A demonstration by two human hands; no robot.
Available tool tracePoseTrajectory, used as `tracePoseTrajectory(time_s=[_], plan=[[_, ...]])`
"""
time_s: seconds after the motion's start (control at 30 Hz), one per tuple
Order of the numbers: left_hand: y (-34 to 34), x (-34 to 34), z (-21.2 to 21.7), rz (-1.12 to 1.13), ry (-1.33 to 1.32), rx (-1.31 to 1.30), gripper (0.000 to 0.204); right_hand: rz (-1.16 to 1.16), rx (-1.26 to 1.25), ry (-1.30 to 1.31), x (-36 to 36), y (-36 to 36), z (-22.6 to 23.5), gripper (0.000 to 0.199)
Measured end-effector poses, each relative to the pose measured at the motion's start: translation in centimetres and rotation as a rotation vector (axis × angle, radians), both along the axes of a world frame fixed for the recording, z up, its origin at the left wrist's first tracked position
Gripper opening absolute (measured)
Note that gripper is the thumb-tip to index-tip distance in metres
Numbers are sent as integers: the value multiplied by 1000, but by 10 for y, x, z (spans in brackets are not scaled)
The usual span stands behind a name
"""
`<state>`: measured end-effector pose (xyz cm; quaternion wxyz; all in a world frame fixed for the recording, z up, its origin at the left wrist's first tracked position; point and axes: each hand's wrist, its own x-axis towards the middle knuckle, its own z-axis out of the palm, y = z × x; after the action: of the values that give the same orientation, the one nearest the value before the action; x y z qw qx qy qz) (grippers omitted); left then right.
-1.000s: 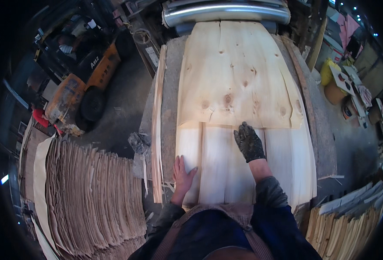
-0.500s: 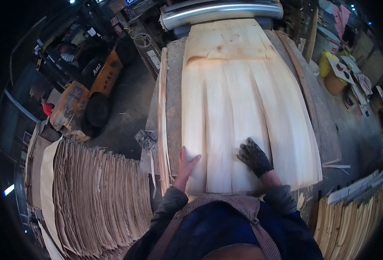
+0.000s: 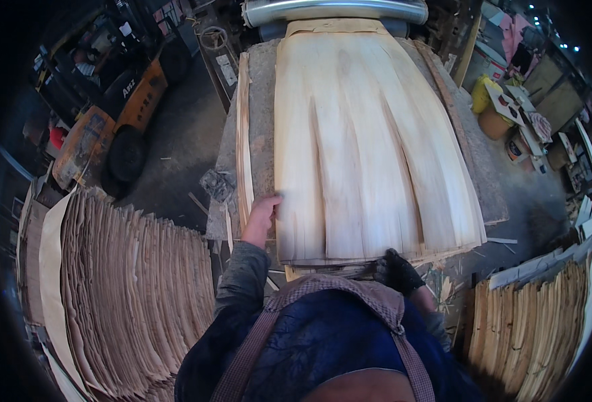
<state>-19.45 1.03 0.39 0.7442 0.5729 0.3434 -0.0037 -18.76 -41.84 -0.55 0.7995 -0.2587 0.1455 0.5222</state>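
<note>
A wide, pale sheet of wood veneer (image 3: 370,154) with several lengthwise splits lies on a worn grey table (image 3: 259,100), its far end under a metal roller (image 3: 336,10). My bare left hand (image 3: 264,216) grips the sheet's left edge near its front corner. In a dark glove, my right hand (image 3: 396,271) holds the sheet's front edge close to my body, with the fingers partly hidden under the veneer. A narrow strip of veneer (image 3: 244,134) lies along the table's left side.
A tall stack of darker veneer sheets (image 3: 128,295) stands at my left. More veneer stands on edge at lower right (image 3: 544,321). An orange forklift (image 3: 102,107) is parked at the far left. Buckets and clutter (image 3: 497,107) sit at the far right.
The veneer sheet has slid toward me off the roller. Both hands moved from lying flat on top of it to its near edge, left on the side edge, right on the front edge.
</note>
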Motion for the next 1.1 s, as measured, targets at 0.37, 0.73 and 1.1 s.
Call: tracePoseTrajectory(time_s=[0.37, 0.73, 1.1], plan=[[-19, -12, 96, 150, -152, 13, 47, -85, -173, -129, -9, 1, 46, 16], [0, -3, 47, 187, -87, -79, 43, 335, -869, -1923, 15, -7, 64, 28], [4, -2, 35, 137, -107, -143, 37, 147, -890, -1625, 38, 9, 96, 30]])
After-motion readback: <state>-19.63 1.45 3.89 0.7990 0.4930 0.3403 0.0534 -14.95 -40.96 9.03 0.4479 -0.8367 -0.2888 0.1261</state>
